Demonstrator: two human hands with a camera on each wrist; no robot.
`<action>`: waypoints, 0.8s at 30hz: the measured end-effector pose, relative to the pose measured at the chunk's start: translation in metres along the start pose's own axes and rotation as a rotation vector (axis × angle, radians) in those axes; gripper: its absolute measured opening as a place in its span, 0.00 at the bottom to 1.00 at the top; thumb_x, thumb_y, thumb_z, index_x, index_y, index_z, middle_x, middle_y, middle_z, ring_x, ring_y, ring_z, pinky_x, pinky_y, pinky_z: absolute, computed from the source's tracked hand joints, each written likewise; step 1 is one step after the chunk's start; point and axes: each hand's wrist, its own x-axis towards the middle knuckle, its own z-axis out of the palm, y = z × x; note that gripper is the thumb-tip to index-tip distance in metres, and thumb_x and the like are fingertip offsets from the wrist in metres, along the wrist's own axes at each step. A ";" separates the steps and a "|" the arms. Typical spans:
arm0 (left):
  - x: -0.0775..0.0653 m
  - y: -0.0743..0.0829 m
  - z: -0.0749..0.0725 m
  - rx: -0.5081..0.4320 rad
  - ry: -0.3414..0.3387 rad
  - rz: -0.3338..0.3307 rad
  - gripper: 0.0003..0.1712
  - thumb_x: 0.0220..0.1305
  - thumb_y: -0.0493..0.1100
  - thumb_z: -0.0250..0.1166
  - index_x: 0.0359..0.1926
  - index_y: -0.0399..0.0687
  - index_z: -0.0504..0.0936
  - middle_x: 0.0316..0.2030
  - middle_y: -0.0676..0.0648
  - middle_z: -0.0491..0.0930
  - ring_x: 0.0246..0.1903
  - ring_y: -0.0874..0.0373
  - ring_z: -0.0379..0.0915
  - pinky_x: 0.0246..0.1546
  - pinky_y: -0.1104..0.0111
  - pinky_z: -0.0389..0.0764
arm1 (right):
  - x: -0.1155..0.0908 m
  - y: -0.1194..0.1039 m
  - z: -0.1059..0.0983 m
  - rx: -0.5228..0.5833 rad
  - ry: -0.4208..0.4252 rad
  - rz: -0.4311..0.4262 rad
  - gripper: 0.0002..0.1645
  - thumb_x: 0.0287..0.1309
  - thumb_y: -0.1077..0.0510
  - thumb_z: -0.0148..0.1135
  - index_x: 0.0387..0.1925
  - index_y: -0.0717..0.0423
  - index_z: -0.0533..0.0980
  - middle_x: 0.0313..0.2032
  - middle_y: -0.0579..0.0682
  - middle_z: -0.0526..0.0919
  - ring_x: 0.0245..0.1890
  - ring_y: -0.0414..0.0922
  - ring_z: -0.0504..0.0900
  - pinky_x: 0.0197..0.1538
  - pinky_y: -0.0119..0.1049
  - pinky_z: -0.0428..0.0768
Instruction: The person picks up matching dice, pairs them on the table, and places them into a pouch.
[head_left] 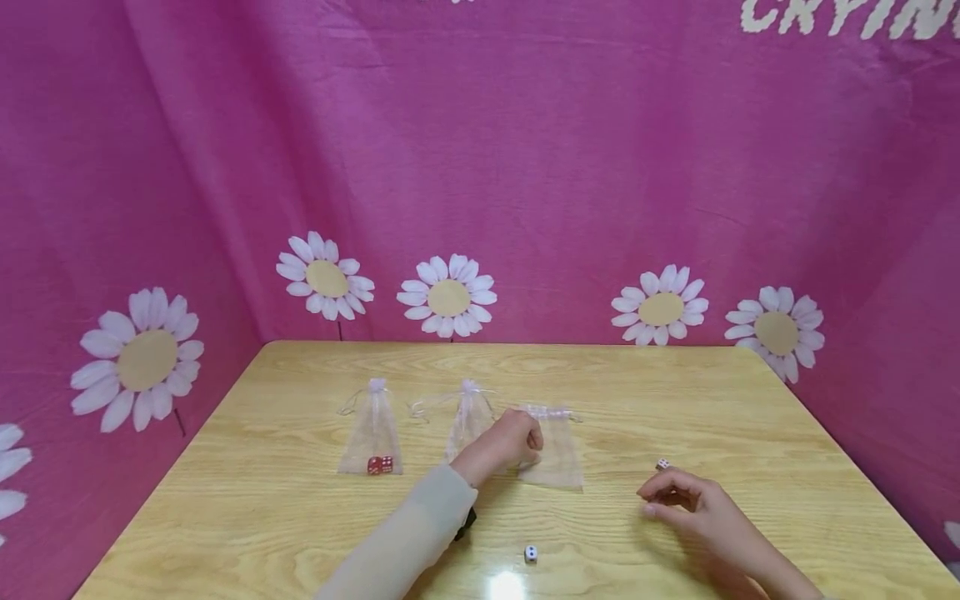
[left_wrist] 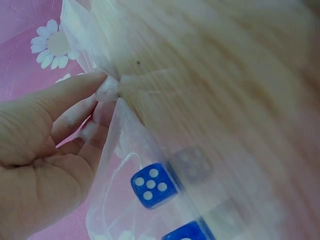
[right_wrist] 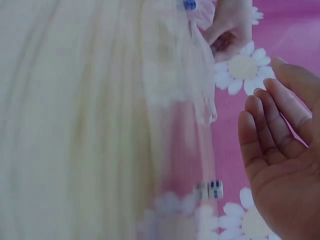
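My left hand (head_left: 512,437) reaches over the table beside the flat, sheer drawstring bag (head_left: 558,454) on the right. In the left wrist view, thumb and fingers pinch white sheer fabric (left_wrist: 107,87). Blue dice (left_wrist: 154,185) show through gauze just below that hand; in the head view the hand and forearm partly cover the middle bag (head_left: 467,417). Over the table at the right hovers my right hand (head_left: 693,504), fingers slightly bent and holding nothing. A white die (head_left: 663,464) lies just beyond its fingers, seen too in the right wrist view as a die (right_wrist: 215,189).
On the left lies another sheer drawstring bag (head_left: 371,429) with red dice (head_left: 380,465) at its bottom. A second white die (head_left: 531,554) sits near the front of the wooden table (head_left: 615,375). Pink cloth (head_left: 525,167) with daisies hangs behind the table and along its sides.
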 end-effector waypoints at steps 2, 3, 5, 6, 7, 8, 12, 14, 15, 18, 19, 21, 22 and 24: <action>0.000 -0.001 -0.001 -0.001 0.006 0.000 0.04 0.56 0.32 0.71 0.34 0.42 0.86 0.36 0.48 0.82 0.38 0.61 0.75 0.39 0.76 0.76 | 0.001 0.003 -0.003 -0.023 0.035 0.007 0.08 0.58 0.64 0.66 0.39 0.63 0.79 0.37 0.44 0.84 0.39 0.27 0.78 0.42 0.23 0.77; -0.001 -0.002 -0.001 0.002 0.008 0.002 0.04 0.56 0.32 0.71 0.34 0.42 0.86 0.36 0.48 0.82 0.38 0.62 0.75 0.39 0.76 0.76 | 0.002 0.005 -0.005 -0.039 0.053 0.016 0.08 0.58 0.63 0.66 0.39 0.62 0.79 0.37 0.44 0.84 0.40 0.26 0.78 0.42 0.22 0.77; -0.001 -0.003 -0.002 0.012 0.012 0.009 0.04 0.56 0.32 0.71 0.33 0.42 0.86 0.35 0.49 0.82 0.37 0.62 0.75 0.39 0.76 0.75 | 0.005 0.009 -0.009 -0.081 0.092 0.027 0.07 0.57 0.63 0.67 0.38 0.61 0.80 0.37 0.46 0.85 0.40 0.25 0.78 0.42 0.21 0.77; -0.001 -0.004 -0.002 0.017 0.014 0.013 0.04 0.56 0.32 0.71 0.33 0.42 0.86 0.35 0.49 0.82 0.37 0.63 0.75 0.39 0.77 0.75 | 0.007 0.012 -0.011 -0.105 0.113 0.032 0.07 0.57 0.63 0.67 0.38 0.61 0.80 0.37 0.46 0.85 0.39 0.24 0.78 0.42 0.21 0.77; -0.001 -0.004 -0.002 0.017 0.015 0.014 0.04 0.56 0.32 0.71 0.32 0.42 0.86 0.35 0.49 0.82 0.37 0.63 0.75 0.39 0.76 0.75 | 0.009 0.014 -0.014 -0.125 0.130 0.035 0.07 0.57 0.63 0.67 0.37 0.60 0.80 0.37 0.47 0.85 0.39 0.24 0.78 0.41 0.21 0.77; -0.001 -0.004 -0.002 0.020 0.015 0.016 0.04 0.56 0.32 0.71 0.32 0.43 0.86 0.35 0.49 0.82 0.37 0.63 0.75 0.39 0.77 0.75 | 0.010 0.017 -0.016 -0.145 0.143 0.038 0.06 0.57 0.63 0.67 0.37 0.60 0.81 0.38 0.48 0.86 0.39 0.24 0.78 0.41 0.21 0.77; -0.001 -0.004 -0.003 0.015 0.013 0.018 0.04 0.56 0.32 0.71 0.33 0.42 0.86 0.35 0.49 0.83 0.37 0.63 0.75 0.39 0.77 0.76 | 0.018 0.027 -0.025 -0.204 0.170 0.094 0.07 0.57 0.62 0.68 0.38 0.57 0.81 0.36 0.48 0.86 0.35 0.26 0.78 0.38 0.23 0.77; -0.001 -0.003 -0.003 0.006 0.009 0.018 0.04 0.56 0.32 0.71 0.34 0.42 0.86 0.35 0.48 0.83 0.37 0.63 0.76 0.38 0.77 0.76 | 0.021 0.030 -0.029 -0.224 0.164 0.138 0.08 0.58 0.60 0.68 0.39 0.56 0.81 0.35 0.47 0.86 0.34 0.26 0.78 0.39 0.23 0.77; -0.001 -0.003 -0.003 0.003 0.008 0.018 0.04 0.56 0.32 0.71 0.34 0.41 0.86 0.35 0.48 0.83 0.36 0.63 0.75 0.38 0.77 0.76 | 0.023 0.032 -0.031 -0.231 0.161 0.160 0.08 0.58 0.58 0.68 0.39 0.56 0.81 0.35 0.46 0.86 0.34 0.26 0.77 0.39 0.24 0.77; -0.001 -0.002 -0.002 -0.008 0.005 0.021 0.04 0.56 0.32 0.71 0.34 0.41 0.86 0.35 0.48 0.83 0.36 0.63 0.75 0.38 0.77 0.76 | 0.026 0.036 -0.034 -0.236 0.139 0.201 0.09 0.59 0.56 0.68 0.40 0.56 0.81 0.35 0.47 0.86 0.33 0.26 0.77 0.38 0.25 0.78; -0.001 -0.002 -0.001 -0.012 0.003 0.021 0.04 0.56 0.32 0.71 0.34 0.41 0.86 0.35 0.48 0.83 0.36 0.63 0.75 0.38 0.77 0.76 | 0.027 0.038 -0.035 -0.241 0.131 0.202 0.09 0.58 0.56 0.68 0.39 0.56 0.81 0.35 0.48 0.86 0.33 0.26 0.78 0.38 0.26 0.78; -0.001 -0.003 -0.001 -0.002 0.006 0.026 0.04 0.56 0.32 0.70 0.34 0.41 0.86 0.35 0.48 0.84 0.36 0.64 0.75 0.38 0.77 0.76 | 0.028 0.040 -0.036 -0.260 0.115 0.201 0.10 0.57 0.57 0.69 0.39 0.56 0.81 0.35 0.49 0.85 0.32 0.27 0.77 0.36 0.26 0.78; 0.000 -0.003 0.000 -0.005 0.007 0.025 0.04 0.56 0.31 0.71 0.34 0.42 0.86 0.35 0.48 0.84 0.36 0.64 0.75 0.38 0.77 0.76 | 0.029 0.041 -0.037 -0.276 0.108 0.197 0.10 0.57 0.57 0.69 0.39 0.56 0.81 0.35 0.49 0.85 0.31 0.26 0.77 0.36 0.26 0.78; 0.000 -0.003 0.000 -0.004 0.009 0.026 0.04 0.56 0.31 0.71 0.34 0.42 0.86 0.35 0.48 0.84 0.36 0.64 0.76 0.38 0.77 0.76 | 0.031 0.043 -0.037 -0.321 0.092 0.189 0.09 0.56 0.57 0.70 0.38 0.56 0.81 0.35 0.49 0.85 0.31 0.25 0.76 0.35 0.26 0.78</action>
